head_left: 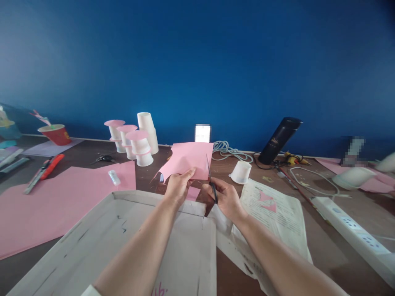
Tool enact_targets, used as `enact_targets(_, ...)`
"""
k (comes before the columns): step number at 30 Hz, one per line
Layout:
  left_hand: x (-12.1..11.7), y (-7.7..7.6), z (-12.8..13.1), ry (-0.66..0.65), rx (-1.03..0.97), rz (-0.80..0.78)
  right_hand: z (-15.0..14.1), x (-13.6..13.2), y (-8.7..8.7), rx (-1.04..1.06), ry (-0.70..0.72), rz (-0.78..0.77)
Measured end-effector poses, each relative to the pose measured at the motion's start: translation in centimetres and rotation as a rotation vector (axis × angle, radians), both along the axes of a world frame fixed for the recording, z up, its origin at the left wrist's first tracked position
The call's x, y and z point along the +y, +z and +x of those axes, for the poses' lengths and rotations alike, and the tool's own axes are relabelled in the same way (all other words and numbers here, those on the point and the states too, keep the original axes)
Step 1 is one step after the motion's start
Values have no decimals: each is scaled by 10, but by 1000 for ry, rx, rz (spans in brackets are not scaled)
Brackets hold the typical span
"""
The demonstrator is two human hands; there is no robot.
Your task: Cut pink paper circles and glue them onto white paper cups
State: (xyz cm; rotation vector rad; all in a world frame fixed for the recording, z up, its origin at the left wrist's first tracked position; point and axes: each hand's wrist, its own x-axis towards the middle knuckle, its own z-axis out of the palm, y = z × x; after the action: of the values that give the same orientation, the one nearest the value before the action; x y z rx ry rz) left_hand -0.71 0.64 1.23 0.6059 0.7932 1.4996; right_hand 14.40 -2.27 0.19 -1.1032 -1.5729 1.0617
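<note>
- The left hand (179,189) is pinching a pink paper sheet (191,156) between thumb and fingers, holding it up above the desk, just beyond a white cardboard tray (92,242).
- The right hand (226,197), apart from the left, is gripping black-handled scissors (214,191), whose blade is lying against the sheet's right side.
- Risk: the left thumb is sitting near the blade; a cut drifting leftward could nick it.
- Risk: the sheet is hanging without support beneath, so a loose pinch could let it buckle and the cut wander or tear.
- Risk: farther back, pink-topped paper cup towers (140,148) are standing to the left of the sheet; a wide swing of paper or hand could topple them.
- Writing, nearest: pink handwriting (159,290) is showing on the tray, partly cut off by the frame and not surely readable.
- Beyond the right forearm, a printed sheet (286,226) is carrying lines of text too blurred to read, with pink paper scraps (268,202) lying on it.
- Near the blue wall, a black bottle (279,142) is bearing a small pale logo, illegible, and a red paper cup (55,135) is showing a yellow mark, also unreadable.
</note>
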Motion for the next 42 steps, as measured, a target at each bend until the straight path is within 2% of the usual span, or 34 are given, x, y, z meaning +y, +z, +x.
enact_targets(21, 3, 1, -6, -5, -48, 31, 2, -5, 11, -69, 11, 9)
enact_targets(27, 6, -3, -8, 5, -62, 42, 3, -5, 9, -69, 32, 14)
enact_targets(33, 5, 1, -7, -14, -67, 80, 1, -4, 5, -43, 12, -5)
enact_targets(39, 2, 3, -6, 45, -44, -9, -3, -5, 6, -59, 32, -13)
enact_targets(42, 2, 2, -5, 30, 4, -11, -3, -5, 6, -39, 37, -1)
